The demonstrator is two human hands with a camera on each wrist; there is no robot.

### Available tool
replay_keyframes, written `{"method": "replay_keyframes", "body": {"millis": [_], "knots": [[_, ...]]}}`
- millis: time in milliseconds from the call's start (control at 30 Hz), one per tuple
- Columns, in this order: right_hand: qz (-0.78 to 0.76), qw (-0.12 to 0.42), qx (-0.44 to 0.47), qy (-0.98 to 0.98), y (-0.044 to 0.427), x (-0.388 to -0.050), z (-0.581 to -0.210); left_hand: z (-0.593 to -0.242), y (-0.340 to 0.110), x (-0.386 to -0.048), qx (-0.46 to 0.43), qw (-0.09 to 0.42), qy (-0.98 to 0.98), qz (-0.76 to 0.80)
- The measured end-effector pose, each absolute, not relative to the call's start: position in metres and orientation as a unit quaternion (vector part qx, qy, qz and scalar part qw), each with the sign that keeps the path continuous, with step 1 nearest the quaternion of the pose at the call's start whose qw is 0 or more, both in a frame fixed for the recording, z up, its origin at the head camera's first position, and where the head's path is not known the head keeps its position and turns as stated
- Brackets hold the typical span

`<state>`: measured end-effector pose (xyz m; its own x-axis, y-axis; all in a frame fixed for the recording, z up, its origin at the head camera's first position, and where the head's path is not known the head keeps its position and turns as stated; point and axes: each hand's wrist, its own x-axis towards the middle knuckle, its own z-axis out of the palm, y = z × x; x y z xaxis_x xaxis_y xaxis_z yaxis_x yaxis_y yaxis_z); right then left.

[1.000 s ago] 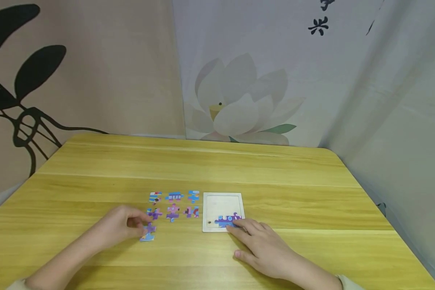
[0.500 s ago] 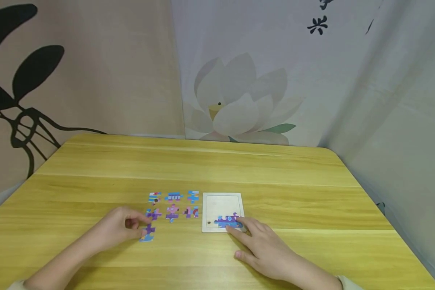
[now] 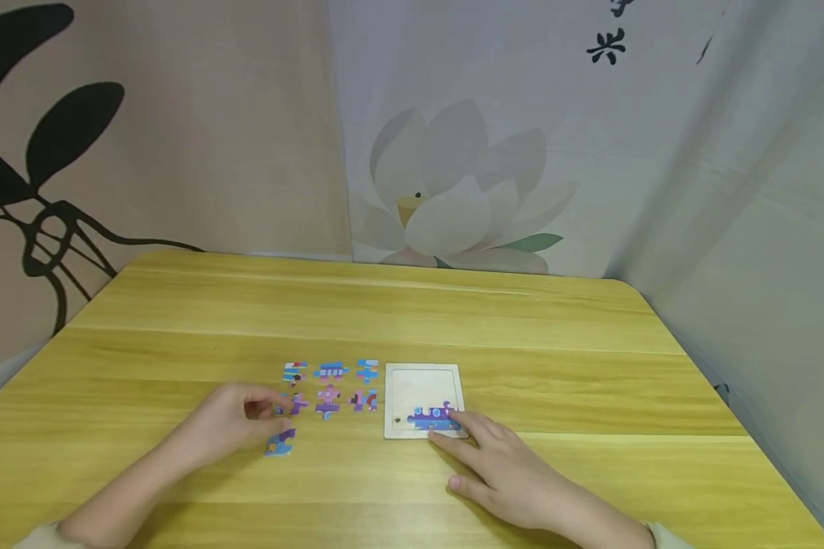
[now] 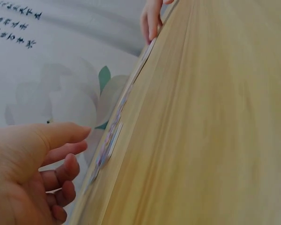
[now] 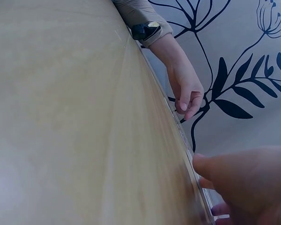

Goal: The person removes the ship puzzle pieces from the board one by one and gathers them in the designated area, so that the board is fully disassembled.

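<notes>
My left hand [image 3: 230, 423] is held by the left column of jigsaw pieces, thumb and forefinger apart. Beneath its fingertips is a purple piece [image 3: 298, 404], partly covered, and just below the thumb lies a blue-and-purple piece [image 3: 280, 443]. In the left wrist view nothing shows between the fingers of that left hand [image 4: 42, 164]. The right hand [image 3: 508, 476] rests its fingertips on the lower right of a pale puzzle tray [image 3: 419, 381]. Joined blue-and-purple pieces [image 3: 431, 418] fill the tray's lower part, some of them hidden by these fingers.
Several more jigsaw pieces lie in rows left of the tray, among them a blue one with windows [image 3: 331, 371] and a pink one [image 3: 327, 398]. The wooden table [image 3: 384, 320] reaches back to a printed curtain [image 3: 467, 152].
The left hand has shifted slightly up and right, away from the lowest piece and over the purple one. The right hand stays on the tray with almost no motion.
</notes>
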<state>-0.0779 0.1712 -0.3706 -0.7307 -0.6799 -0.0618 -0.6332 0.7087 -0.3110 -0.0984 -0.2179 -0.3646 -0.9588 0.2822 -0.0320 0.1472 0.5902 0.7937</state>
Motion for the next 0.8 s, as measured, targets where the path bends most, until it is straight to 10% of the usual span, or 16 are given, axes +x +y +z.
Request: {"method": "replay_keyframes", "body": {"millis": [800], "knots": [[-0.109, 0.067, -0.377, 0.917, 0.174, -0.080, -0.369, -0.370, -0.143, -0.114, 0.199, 0.017, 0.864, 0.463]]}}
